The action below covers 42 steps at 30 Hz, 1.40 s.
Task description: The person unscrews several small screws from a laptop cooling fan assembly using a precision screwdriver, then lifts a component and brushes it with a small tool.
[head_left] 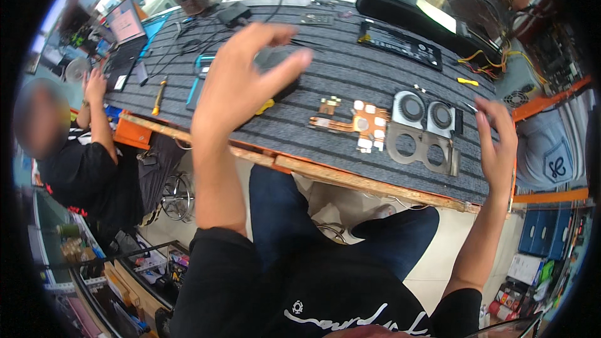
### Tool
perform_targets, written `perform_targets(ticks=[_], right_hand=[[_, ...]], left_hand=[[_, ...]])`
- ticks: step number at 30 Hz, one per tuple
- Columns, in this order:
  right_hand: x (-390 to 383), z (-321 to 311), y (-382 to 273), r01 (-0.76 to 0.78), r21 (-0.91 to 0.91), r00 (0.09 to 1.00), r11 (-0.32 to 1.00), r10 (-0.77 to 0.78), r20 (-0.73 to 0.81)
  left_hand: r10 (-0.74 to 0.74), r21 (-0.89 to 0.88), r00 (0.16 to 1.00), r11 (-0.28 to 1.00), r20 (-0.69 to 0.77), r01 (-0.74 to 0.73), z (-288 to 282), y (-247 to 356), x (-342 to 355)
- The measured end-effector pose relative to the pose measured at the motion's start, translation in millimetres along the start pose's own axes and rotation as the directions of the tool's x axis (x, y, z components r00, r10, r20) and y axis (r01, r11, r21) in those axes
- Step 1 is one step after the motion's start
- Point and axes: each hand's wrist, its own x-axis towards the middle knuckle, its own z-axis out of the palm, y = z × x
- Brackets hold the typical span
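My left hand (235, 81) is raised over the left part of the grey striped mat (350, 44), thumb and fingers spread, with nothing in it. A dark rounded object (278, 59) is partly hidden behind it. At the mat's right edge, my right hand (499, 144) has its fingertips around a thin, pointed metal tool (471, 107); its kind is not clear. Left of that hand lie two cooling fans (411, 107) in a metal frame (407, 146). Beside them is a copper heat sink (363, 124) with pale square pads.
A flat black battery (400, 46) and a long black case (391, 6) lie at the back. A yellow-handled tool (159, 97), cables (200, 31) and a laptop (125, 25) are at left. A co-worker (87, 163) sits there. Loose wires (494, 62) hang near the back right.
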Motion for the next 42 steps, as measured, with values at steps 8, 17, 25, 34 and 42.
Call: perform_targets(ticks=[8,17,25,34,42], right_hand=[[-45,46,-87,0.013,0.245,0.992,0.969,-0.042,0.117],[43,161,-169,0.396,0.113,0.899,0.911,-0.410,0.153],[181,289,-111,0.297,-0.318,0.875,0.900,-0.123,0.468],[85,77,-77,-0.118,0.445,0.985,0.888,0.163,-0.065],[-111,33,-2,-0.306,0.712,0.774,0.632,0.601,-0.200]], left_hand=[[-0.111,0.310,0.984,0.948,0.138,0.064,-35,-72,-99],[-0.116,0.156,0.987,0.983,0.111,0.098,-46,-56,-150],[-0.059,0.123,0.997,0.990,-0.052,0.065,-7,-66,-133],[-0.050,0.330,0.998,0.942,-0.022,0.055,2,-76,-112],[0.403,-0.079,0.913,0.914,0.058,-0.398,66,8,28]])
